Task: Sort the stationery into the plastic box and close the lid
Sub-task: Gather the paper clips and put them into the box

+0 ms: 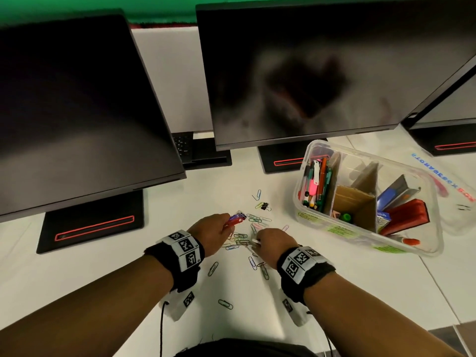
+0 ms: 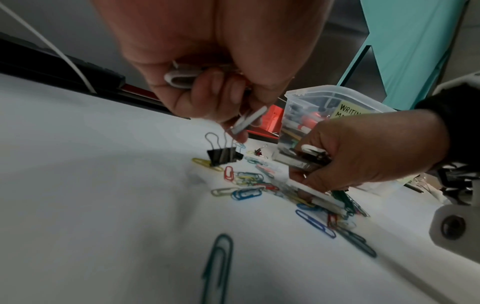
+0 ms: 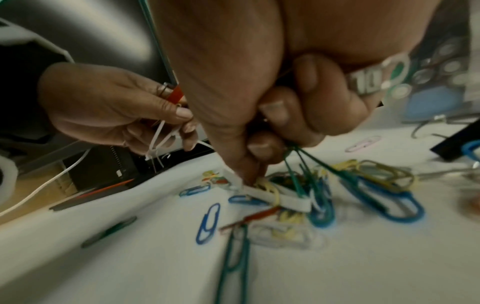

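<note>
Coloured paper clips (image 1: 242,238) lie in a loose pile on the white table (image 1: 103,279), between my two hands. My left hand (image 1: 228,222) grips a red item (image 1: 235,219) together with white clips (image 2: 182,77). My right hand (image 1: 257,242) is curled around a bundle of green clips (image 3: 298,164) and presses a fingertip on a white clip (image 3: 278,198) in the pile. A black binder clip (image 2: 223,157) stands just beyond the left hand's fingers. The clear plastic box (image 1: 306,210) sits open at the right, with pens (image 1: 318,184), cardboard dividers (image 1: 353,199) and a red stapler (image 1: 404,217) inside.
Monitors (image 1: 296,73) and their black stands (image 1: 90,228) line the back of the table. The clear lid (image 1: 453,202) lies right of the box. Stray clips (image 1: 225,304) are scattered toward the near edge. A second small binder clip (image 1: 264,206) lies behind the pile.
</note>
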A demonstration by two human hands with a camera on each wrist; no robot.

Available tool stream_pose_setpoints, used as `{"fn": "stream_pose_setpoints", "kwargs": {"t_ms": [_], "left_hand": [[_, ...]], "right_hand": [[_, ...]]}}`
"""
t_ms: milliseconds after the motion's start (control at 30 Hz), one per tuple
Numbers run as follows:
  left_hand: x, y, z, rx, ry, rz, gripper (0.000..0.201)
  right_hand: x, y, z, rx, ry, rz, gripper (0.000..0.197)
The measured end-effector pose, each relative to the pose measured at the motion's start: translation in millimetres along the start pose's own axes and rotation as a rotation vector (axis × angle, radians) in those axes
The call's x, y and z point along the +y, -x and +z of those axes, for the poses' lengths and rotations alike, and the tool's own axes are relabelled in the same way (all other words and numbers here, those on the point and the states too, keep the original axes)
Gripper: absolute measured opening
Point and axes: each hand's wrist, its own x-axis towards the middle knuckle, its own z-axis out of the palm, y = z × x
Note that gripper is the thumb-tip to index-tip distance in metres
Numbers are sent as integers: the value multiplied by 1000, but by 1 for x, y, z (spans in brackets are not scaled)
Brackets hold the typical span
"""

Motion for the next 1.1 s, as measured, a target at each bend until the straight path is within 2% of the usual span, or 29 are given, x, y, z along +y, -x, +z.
{"fn": "stream_pose_setpoints", "kwargs": {"t_ms": [133, 233, 333, 433, 600, 700, 800, 933, 1000, 1100], "left_hand": [[-4, 2, 2, -46, 189, -24, 16], [2, 1, 1, -35, 239, -14, 11], [13, -2, -3, -8, 263, 1, 13], [29, -2, -8, -2, 357, 4, 24], [50, 0, -15, -52, 542, -2, 17], [55, 1, -17, -101, 518, 19, 19], [56, 2, -16, -120, 489, 34, 17], [55, 5, -19, -88, 495, 34, 21], [50, 5, -21, -64, 538, 26, 16], [44, 6, -23, -42, 606, 22, 13]], "right_hand": [[4, 6, -17, 55, -176, 41, 17], [8, 10, -37, 130, -366, 89, 35], [8, 11, -51, 139, -457, 123, 37], [5, 13, -57, 136, -515, 156, 37], [2, 17, -63, 167, -508, 181, 29], [1, 19, -71, 227, -612, 238, 33], [-3, 22, -76, 208, -584, 280, 26], [-12, 28, -82, 197, -803, 205, 22], [-14, 34, -85, 159, -950, 168, 23], [-13, 38, -83, 95, -1011, 102, 20]]}}
